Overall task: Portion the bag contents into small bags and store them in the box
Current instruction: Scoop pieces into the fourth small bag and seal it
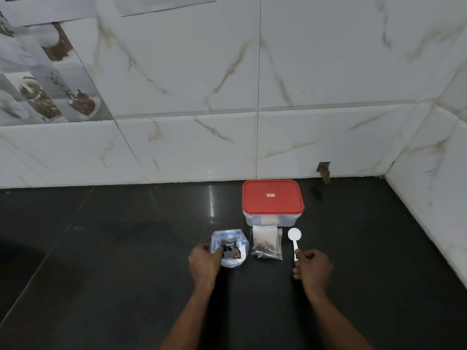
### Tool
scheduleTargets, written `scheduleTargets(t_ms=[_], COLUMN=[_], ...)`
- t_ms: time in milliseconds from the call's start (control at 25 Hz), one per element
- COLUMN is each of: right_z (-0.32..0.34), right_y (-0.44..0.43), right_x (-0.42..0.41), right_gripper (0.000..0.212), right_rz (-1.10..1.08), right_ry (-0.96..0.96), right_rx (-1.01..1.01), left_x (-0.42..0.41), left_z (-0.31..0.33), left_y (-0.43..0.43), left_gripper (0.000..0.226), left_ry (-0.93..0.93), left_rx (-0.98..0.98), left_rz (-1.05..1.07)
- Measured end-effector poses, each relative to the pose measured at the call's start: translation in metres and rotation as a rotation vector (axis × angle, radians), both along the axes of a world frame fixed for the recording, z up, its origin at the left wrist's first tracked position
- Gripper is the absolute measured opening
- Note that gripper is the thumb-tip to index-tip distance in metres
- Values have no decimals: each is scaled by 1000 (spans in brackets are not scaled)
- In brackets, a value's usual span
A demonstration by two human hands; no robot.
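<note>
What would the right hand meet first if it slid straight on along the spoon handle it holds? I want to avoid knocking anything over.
Probably nothing close: the right hand follows the white spoon past the box, whose right end may lie near that line; depth is unclear.

A dark, polished stone-like counter (pixel 126 248) is seen carrying a glossy sheen, with a streak of light reflected near the box. The box (pixel 271 219) is formed of clear, smooth plastic and is capped by an opaque red plastic lid (pixel 272 197) with a satin finish. Thin, crinkled transparent plastic film is shown in the open bag (pixel 230 246), pinched at its rim by the left hand (pixel 204 261), and in the small bags (pixel 267 245) laid flat beside it. A smooth white plastic spoon (pixel 294 238) is gripped at the handle by the right hand (pixel 313 270). Glossy, marble-veined ceramic tiles (pixel 328 72) are seen covering the wall.
</note>
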State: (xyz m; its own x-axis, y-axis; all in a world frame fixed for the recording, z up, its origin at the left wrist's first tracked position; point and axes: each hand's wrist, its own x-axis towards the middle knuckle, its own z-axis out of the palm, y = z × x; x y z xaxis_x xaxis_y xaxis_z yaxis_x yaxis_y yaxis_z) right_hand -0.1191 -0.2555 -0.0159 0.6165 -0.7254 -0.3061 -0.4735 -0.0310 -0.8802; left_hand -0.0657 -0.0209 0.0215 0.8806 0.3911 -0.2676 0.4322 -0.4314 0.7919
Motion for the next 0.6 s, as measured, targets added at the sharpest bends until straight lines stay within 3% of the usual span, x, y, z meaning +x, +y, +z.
scheduleTargets(t_ms=[80,200,320,400,480,600], right_z=[4,24,46,51,58,71], right_y=[13,56,88,93,91,82], right_x=[0,10,26,30,31,30], right_gripper=[24,20,33,33,25,24], right_rz=[180,559,651,593,507,427], right_ry=[-16,-111,-9,18,7,47], right_rx=[-214,-273,-338,-154,237,697], left_x=[1,3,2,-1,-5,-3], left_z=[-2,-3,4,10,15,18], left_y=[2,7,11,12,12,14], left_gripper=[13,15,16,20,20,22], left_ry=[24,49,35,9,8,50], left_rx=[1,-35,-45,-58,-102,-421], left_rz=[-20,-17,-42,-43,-31,27])
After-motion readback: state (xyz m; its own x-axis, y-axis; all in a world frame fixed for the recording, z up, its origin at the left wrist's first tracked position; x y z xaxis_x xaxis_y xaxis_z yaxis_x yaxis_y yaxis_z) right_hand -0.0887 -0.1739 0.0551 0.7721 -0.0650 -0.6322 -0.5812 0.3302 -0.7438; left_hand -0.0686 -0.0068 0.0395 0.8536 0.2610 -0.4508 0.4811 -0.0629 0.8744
